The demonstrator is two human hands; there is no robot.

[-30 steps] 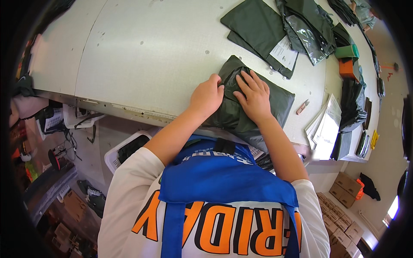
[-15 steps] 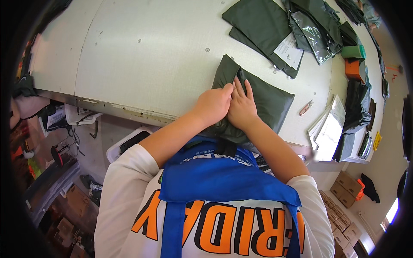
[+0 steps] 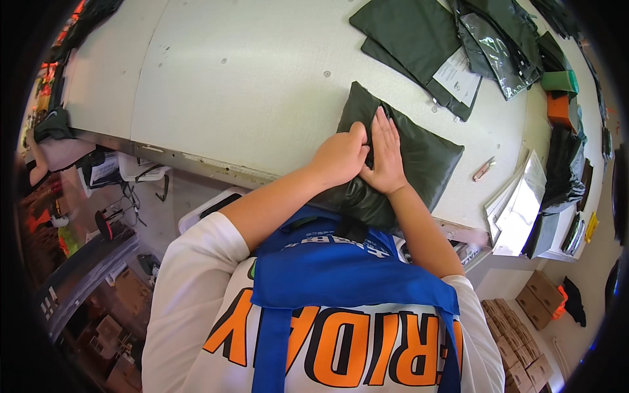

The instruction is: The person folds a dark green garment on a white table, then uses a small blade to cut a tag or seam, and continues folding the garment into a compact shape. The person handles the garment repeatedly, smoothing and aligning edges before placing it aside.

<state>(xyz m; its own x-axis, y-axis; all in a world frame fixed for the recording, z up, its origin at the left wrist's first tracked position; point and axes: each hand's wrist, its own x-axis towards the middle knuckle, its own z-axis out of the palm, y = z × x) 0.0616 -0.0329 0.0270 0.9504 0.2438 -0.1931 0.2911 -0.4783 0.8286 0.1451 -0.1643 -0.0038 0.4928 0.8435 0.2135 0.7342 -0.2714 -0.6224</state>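
A padded dark green plastic mailing bag point(image 3: 429, 157) lies tilted at the table's near edge, against the front of my apron. My right hand point(image 3: 388, 154) rests flat on it, fingers stretched out and close together along a fold in the plastic. Just beside it, my left hand point(image 3: 339, 157) is closed with its knuckles up, over the same fold. Whatever its fingertips pinch is hidden under the hand. A small cutter with a pinkish handle point(image 3: 484, 169) lies on the table to the right of the bag.
Flat dark green bags point(image 3: 409, 33), one with a white label, lie at the far right, near clear-wrapped dark packages point(image 3: 495, 56). White sheets point(image 3: 521, 203) and an orange box point(image 3: 560, 110) stand along the right side. Another person's arm point(image 3: 38, 160) shows at the far left.
My right hand's fingers have straightened and come together flat on the bag; before, they were spread. The left hand stays closed next to it. The whole view has shifted slightly.
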